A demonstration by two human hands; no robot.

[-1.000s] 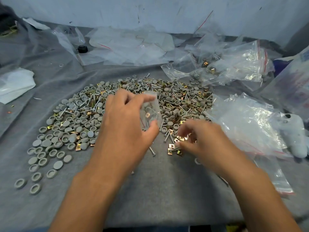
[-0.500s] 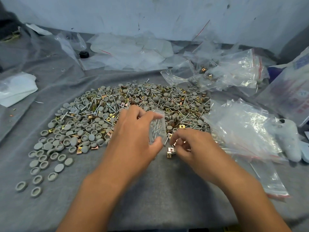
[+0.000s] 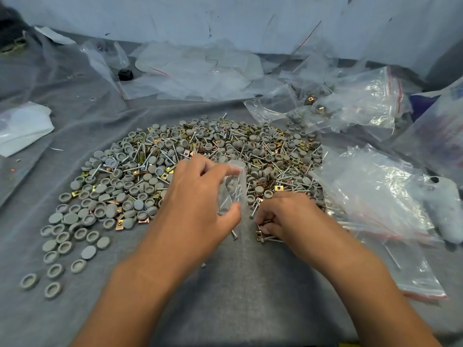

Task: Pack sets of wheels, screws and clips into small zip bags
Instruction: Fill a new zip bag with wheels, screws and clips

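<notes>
While both hands worked at the near edge of the pile, things lay thus:
Surface (image 3: 238,296): a grey cloth covered it, beneath both grips.
Pile (image 3: 200,151): grey wheels, silver screws and brass clips lay mixed, spreading beyond and left of the left grip.
Loose bags (image 3: 370,196): clear zip bags lay heaped right of the right grip.
Left hand (image 3: 198,196): its grip was closed, thumb and fingers pinching the small zip bag (image 3: 231,189), which held screws and a wheel.
Right hand (image 3: 285,216): its grip was curled, fingertips pinching clips (image 3: 260,234) and screws on the cloth, just right of the bag.
</notes>
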